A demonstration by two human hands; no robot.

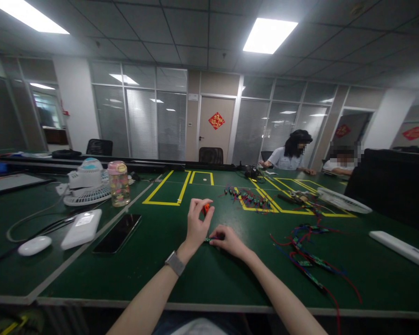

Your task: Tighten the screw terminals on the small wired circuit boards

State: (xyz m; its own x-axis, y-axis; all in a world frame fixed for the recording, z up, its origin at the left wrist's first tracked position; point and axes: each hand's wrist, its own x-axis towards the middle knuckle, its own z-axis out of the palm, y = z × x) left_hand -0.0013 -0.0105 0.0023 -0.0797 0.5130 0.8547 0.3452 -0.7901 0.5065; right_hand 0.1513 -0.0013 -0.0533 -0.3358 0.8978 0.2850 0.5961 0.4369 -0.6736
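Observation:
My left hand (198, 223) is raised over the green table, its thumb and fingers closed on a small orange piece (206, 208) whose kind I cannot make out. Just right of it and lower, my right hand (227, 240) pinches a small green circuit board (207, 240) with wires near the tabletop. Its fingers cover most of the board. To the right lie several loose circuit boards with red and blue wires (305, 264). Farther back, a row of similar wired boards (250, 199) rests beside the yellow tape.
On the left are a phone (118, 233), a white power bank (81, 228), a white mouse (34, 245), a drink bottle (119, 185) and a white fan (86, 182). A black monitor (391, 190) and a white bar (403, 250) stand right. Two people sit across the table.

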